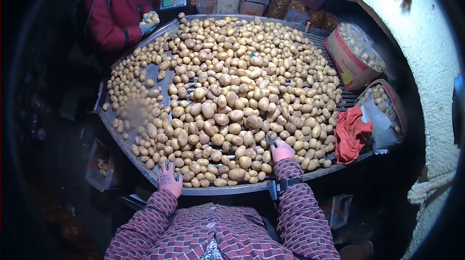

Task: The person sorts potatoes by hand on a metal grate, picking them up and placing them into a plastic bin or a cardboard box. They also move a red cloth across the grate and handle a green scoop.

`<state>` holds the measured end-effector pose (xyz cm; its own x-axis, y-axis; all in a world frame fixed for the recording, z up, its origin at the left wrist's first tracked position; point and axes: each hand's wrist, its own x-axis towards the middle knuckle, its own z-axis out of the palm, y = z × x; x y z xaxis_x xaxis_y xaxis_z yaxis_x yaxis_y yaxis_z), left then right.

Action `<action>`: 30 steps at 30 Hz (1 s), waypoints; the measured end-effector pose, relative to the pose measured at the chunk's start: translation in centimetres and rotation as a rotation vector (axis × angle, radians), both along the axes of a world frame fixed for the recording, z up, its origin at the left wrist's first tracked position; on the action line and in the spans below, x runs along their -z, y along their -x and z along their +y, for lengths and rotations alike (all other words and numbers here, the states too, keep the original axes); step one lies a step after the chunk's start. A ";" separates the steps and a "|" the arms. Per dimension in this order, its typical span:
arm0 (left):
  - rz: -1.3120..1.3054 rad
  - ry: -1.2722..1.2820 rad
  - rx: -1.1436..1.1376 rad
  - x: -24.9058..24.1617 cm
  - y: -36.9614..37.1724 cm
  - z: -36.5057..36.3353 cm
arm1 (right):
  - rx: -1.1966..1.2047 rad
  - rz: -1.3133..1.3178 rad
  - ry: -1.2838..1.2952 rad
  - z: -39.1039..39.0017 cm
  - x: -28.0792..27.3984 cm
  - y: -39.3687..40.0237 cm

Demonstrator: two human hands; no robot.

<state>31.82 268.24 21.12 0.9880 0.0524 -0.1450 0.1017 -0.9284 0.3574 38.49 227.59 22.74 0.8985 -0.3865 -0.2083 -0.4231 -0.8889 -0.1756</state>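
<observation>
Potatoes of many sizes cover a wide slatted sorting table with a metal rim. My left hand, in a pink work glove with grey fingertips, rests at the near left edge beside small potatoes. Its fingers are apart and nothing is in it. Farther right, my right hand, gloved alike, reaches in among the potatoes near the front. Its dark fingertips are curled down between them, and what they hold, if anything, is hidden.
A co-worker in a dark red sweater holds potatoes at the far left. A cardboard box and a bag of potatoes stand at the right, near a red cloth. A curved pale wall rises beyond.
</observation>
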 end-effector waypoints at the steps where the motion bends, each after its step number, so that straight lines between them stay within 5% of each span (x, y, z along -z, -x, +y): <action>1: 0.003 0.000 -0.001 -0.1 0.0 0.1 | 0.008 -0.066 -0.068 0.3 0.1 -0.3; 4: 0.003 0.031 -0.014 -0.1 -0.1 -0.1 | -0.106 -0.274 -0.148 2.1 -0.6 0.1; 7: -0.008 0.023 -0.011 -0.8 -0.2 -0.4 | -0.241 0.147 -0.052 5.8 -2.4 0.6; 16: -0.030 0.039 -0.037 0.4 0.0 -0.2 | -0.303 0.212 -0.079 8.5 -0.3 -0.9; 19: -0.169 0.100 -0.039 1.7 0.0 0.5 | -0.163 0.134 -0.474 5.5 -0.2 0.2; 20: -0.226 0.131 -0.041 1.4 -0.1 0.3 | -0.002 0.034 -0.798 4.8 -0.3 1.1; 21: -0.251 0.218 -0.003 0.9 -0.1 0.0 | 0.166 -0.067 -1.116 4.1 -0.5 1.9; 23: -0.282 0.391 0.060 -3.0 -0.2 -2.3 | 0.312 -0.097 -1.336 2.5 -0.1 2.8; 24: -0.087 0.702 0.039 -3.2 -0.5 -3.8 | 0.297 -0.150 -1.095 3.7 -2.0 3.1; 25: 0.109 1.010 0.015 -3.5 -1.0 -5.3 | 0.141 -0.230 -1.155 5.5 -4.5 3.2; 27: 0.630 1.808 -0.243 -5.8 -2.1 -8.6 | -0.315 -0.132 -0.804 8.2 -4.5 2.8; 29: 0.498 1.845 -0.116 -5.4 -3.0 -11.2 | -0.723 0.007 -0.868 10.4 -10.7 2.8; 30: 0.623 1.753 -0.213 -5.2 -3.5 -10.8 | -0.708 0.040 -0.985 9.6 -10.9 2.3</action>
